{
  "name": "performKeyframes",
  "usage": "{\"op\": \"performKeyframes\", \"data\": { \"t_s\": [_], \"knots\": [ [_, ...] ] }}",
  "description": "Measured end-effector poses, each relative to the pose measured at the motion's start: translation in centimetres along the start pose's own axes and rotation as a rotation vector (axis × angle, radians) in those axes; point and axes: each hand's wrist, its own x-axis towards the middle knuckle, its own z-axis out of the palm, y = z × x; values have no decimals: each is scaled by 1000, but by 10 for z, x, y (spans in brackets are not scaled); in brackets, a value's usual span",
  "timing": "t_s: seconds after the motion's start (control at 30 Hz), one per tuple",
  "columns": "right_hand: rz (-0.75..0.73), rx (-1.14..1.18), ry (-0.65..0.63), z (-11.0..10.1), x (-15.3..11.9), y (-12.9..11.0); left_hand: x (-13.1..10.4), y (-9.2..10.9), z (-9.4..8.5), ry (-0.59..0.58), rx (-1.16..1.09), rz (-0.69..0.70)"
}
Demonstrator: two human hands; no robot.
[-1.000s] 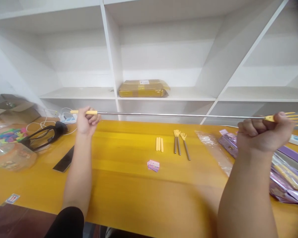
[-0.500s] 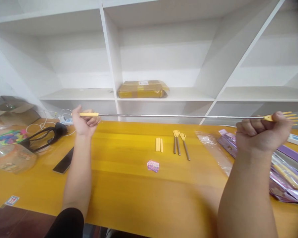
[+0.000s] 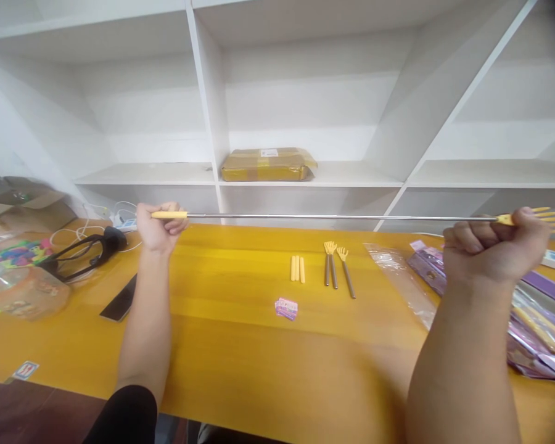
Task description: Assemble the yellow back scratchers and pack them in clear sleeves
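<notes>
White shelving (image 3: 305,98) backs a yellow table (image 3: 305,376). Count: one extended scratcher (image 3: 328,216), held level above the table's far edge; three loose handles (image 3: 296,269); three collapsed scratchers (image 3: 335,272); one cardboard parcel (image 3: 268,166) on the shelf. Small pink cards (image 3: 287,308) overlap; number unclear.

Left hand (image 3: 160,228) has its fingers curled around the extended scratcher's yellow handle (image 3: 172,214); right hand (image 3: 493,246) is clenched about the base of its clawed head (image 3: 548,217). One second earlier the handle projected beyond the left fist; its end now sits within that hand. Loose items on the table are unmoved.

Left forearm (image 3: 145,320) partly hides a dark phone (image 3: 118,303); right forearm (image 3: 465,351) blocks part of the purple packages (image 3: 534,361). Clear plastic film (image 3: 404,283) lies between collapsed scratchers and packages.
</notes>
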Motion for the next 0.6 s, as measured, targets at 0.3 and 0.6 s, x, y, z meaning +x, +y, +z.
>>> {"op": "performKeyframes", "data": {
  "t_s": [0.3, 0.6],
  "knots": [
    [29, 50, -137, -6, 7, 2, 1, 1, 1, 3, 3, -12],
    [53, 75, -116, -5, 1, 3, 0, -3, 2, -20, 19, 34]
  ]
}}
